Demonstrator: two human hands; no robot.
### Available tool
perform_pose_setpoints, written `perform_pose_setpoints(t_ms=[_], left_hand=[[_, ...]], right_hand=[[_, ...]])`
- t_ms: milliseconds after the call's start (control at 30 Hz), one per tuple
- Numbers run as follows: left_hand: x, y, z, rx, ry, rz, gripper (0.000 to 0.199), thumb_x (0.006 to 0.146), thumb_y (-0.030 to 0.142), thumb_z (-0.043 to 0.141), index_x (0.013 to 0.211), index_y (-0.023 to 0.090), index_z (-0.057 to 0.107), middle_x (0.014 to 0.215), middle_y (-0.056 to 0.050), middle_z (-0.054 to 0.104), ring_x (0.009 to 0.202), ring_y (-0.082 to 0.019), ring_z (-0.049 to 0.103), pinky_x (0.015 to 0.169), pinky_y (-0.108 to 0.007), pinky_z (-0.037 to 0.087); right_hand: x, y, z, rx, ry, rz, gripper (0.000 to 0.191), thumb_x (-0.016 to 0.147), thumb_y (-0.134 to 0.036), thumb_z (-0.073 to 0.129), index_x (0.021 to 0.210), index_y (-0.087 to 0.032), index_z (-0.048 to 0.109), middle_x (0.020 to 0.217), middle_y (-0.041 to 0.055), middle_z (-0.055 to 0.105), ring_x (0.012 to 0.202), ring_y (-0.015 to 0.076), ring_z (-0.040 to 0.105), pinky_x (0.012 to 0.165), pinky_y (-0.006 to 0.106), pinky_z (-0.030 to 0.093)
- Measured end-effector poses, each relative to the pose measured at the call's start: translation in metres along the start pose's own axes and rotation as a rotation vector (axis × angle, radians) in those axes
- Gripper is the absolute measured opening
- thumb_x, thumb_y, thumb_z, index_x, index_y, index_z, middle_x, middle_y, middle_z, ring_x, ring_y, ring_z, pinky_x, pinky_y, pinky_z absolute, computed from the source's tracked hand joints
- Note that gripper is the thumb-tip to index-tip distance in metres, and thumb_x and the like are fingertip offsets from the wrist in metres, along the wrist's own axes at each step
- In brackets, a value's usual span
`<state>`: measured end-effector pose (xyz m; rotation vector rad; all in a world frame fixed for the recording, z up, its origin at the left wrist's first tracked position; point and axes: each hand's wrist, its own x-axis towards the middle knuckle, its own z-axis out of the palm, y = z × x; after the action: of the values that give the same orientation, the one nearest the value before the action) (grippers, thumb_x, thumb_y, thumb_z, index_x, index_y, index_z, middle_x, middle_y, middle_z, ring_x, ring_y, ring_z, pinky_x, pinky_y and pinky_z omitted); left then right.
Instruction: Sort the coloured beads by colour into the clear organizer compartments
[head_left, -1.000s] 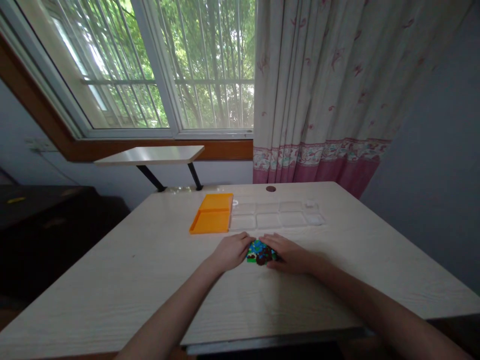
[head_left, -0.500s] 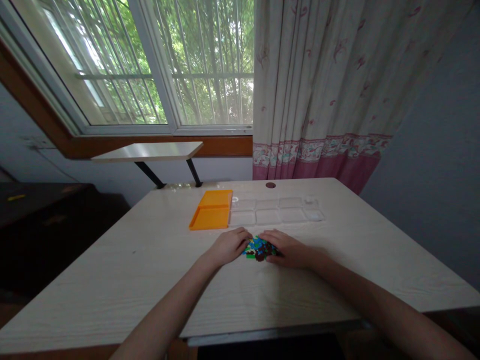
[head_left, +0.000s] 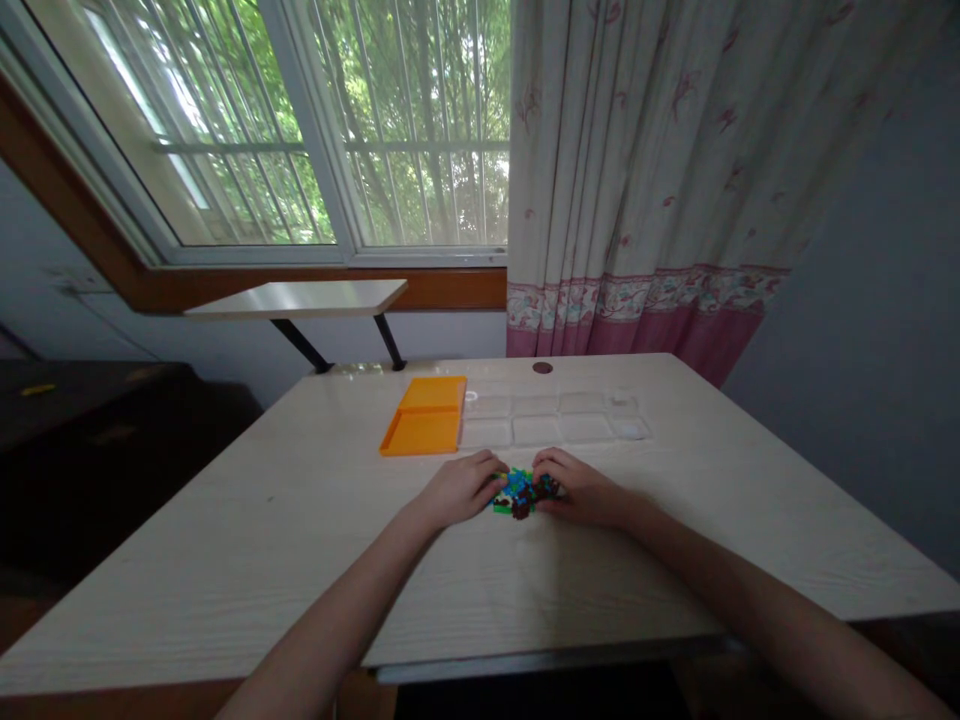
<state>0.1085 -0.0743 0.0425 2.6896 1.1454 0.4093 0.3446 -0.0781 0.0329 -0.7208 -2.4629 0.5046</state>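
At the bottom of the frame, bare forearms [head_left: 349,600] over a pale table [head_left: 225,590], one from left of centre, one from the lower right. Just below mid-frame, on the table between the two hands, a low heap of small pieces [head_left: 518,490] in blue, green and dark brown. At the heap's left side, the left hand [head_left: 465,488], curved inward, fingers together and bent against it. At its right side, the right hand [head_left: 581,488], knuckles raised, fingers and thumb curled in at the dark brown pieces; too small to tell any single piece pinched in either hand. Just beyond, left of centre, a two-part orange tray [head_left: 424,433]; immediately to its right, a clear compartment tray [head_left: 513,432]. Farther back, near the table's far edge, a round dark disc [head_left: 542,368]. Left of centre, a raised shelf [head_left: 315,297] on black supports [head_left: 300,345]. Across the upper left, a barred window [head_left: 345,150]; at upper right, a patterned curtain [head_left: 645,190].
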Motion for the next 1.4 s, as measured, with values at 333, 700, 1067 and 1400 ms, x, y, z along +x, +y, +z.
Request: perform_pose_setpoints(t_ms=[333, 700, 1067, 1400], left_hand=[[-0.002, 0.004, -0.008, 0.014, -0.058, 0.014, 0.063, 0.058, 0.063, 0.060, 0.105, 0.022, 0.051, 0.097, -0.004, 0.054, 0.085, -0.020, 0.055, 0.070, -0.027, 0.042], [0.003, 0.019, 0.011, 0.084, 0.061, -0.095, 0.060, 0.059, 0.064, 0.058, 0.102, 0.022, 0.053, 0.095, -0.005, 0.054, 0.088, -0.022, 0.053, 0.074, -0.032, 0.043], [0.003, 0.022, 0.012, 0.123, 0.096, -0.074, 0.044, 0.071, 0.052, 0.053, 0.101, 0.021, 0.052, 0.096, -0.006, 0.052, 0.090, -0.022, 0.050, 0.075, -0.033, 0.044], [0.004, 0.025, 0.011, 0.029, 0.165, -0.004, 0.035, 0.076, 0.045, 0.049, 0.100, 0.020, 0.053, 0.095, -0.006, 0.053, 0.090, -0.020, 0.048, 0.077, -0.032, 0.042]], right_hand=[[-0.002, 0.006, 0.004, -0.034, 0.020, 0.007, 0.019, 0.072, -0.023, 0.062, 0.088, -0.017, 0.052, 0.095, 0.0069, 0.049, 0.089, 0.0175, 0.047, 0.077, 0.029, 0.041], [-0.003, 0.010, 0.003, -0.083, -0.012, 0.021, 0.012, 0.076, -0.028, 0.059, 0.081, -0.017, 0.055, 0.087, 0.0056, 0.050, 0.083, 0.0168, 0.047, 0.073, 0.027, 0.040], [-0.003, 0.015, 0.003, -0.070, 0.071, 0.065, 0.025, 0.081, -0.042, 0.051, 0.079, -0.017, 0.055, 0.078, 0.0037, 0.057, 0.077, 0.0151, 0.051, 0.071, 0.027, 0.041], [-0.002, 0.015, 0.012, -0.033, 0.216, 0.096, 0.023, 0.085, -0.037, 0.047, 0.084, -0.019, 0.061, 0.078, 0.0032, 0.065, 0.074, 0.0136, 0.059, 0.070, 0.025, 0.045]])
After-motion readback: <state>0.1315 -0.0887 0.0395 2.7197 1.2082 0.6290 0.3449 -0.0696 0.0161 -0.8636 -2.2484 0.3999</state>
